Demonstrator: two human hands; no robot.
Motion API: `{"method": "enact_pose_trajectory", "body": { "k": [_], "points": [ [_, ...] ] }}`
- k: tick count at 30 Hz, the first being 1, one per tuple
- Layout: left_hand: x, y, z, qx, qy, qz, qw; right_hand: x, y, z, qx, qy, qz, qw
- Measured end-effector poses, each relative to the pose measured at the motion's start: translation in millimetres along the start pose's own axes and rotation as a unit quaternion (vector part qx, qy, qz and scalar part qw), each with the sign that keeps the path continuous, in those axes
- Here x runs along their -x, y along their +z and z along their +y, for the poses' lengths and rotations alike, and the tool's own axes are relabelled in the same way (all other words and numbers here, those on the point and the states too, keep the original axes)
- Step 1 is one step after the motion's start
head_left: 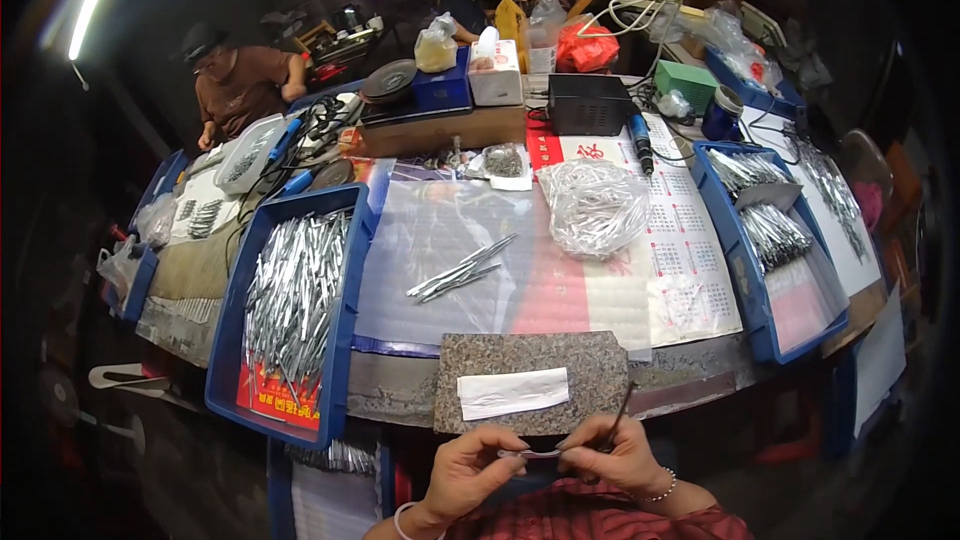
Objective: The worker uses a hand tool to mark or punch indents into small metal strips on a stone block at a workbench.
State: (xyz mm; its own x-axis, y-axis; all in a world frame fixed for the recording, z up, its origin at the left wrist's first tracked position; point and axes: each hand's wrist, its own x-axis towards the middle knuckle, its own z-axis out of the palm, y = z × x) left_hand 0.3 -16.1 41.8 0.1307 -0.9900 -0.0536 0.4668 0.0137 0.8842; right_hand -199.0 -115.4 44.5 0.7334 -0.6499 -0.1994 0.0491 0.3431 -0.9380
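Left fingers (pixel 484 439) pinch strip (pixel 543 454) | right fingers (pixel 585 458): strip, dark rod (pixel 624 408) | granite slab (pixel 598 375) ahead | blue trays (pixel 349 315) flanking

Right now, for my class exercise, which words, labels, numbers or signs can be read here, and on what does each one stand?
I won't copy the wording, but printing stands on these:
Calendar sheet: a large red character; small date rows too blurred to read.
Red paper in the blue tray at left: yellow characters.
White box: red printing, too small to read.
Paper strip on the stone slab: no print visible.
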Motion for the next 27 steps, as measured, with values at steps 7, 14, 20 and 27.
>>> {"method": "enact_pose_trajectory", "body": {
  "k": [7, 14, 20, 27],
  "points": [
    [-1.6, -25.2, -9.7, -0.052, 0.101, 0.049, 0.992, -46.3, -33.6, -48.5, 0.362, -0.185, 0.049, 0.912],
    [9.0, -16.4, 2.7, -0.075, 0.032, 0.064, 0.995, -184.9, -121.1, -90.1, 0.600, -0.266, 0.168, 0.735],
    [19.5, -18.3, 2.0, -0.059, -0.012, 0.104, 0.993, -229.9, -132.2, -66.1, 0.747, -0.162, 0.134, 0.631],
    [21.0, -31.2, -3.2, -0.077, -0.028, 0.085, 0.993, -226.5, -132.2, -68.2, 0.555, -0.308, 0.202, 0.746]
  ]
}}
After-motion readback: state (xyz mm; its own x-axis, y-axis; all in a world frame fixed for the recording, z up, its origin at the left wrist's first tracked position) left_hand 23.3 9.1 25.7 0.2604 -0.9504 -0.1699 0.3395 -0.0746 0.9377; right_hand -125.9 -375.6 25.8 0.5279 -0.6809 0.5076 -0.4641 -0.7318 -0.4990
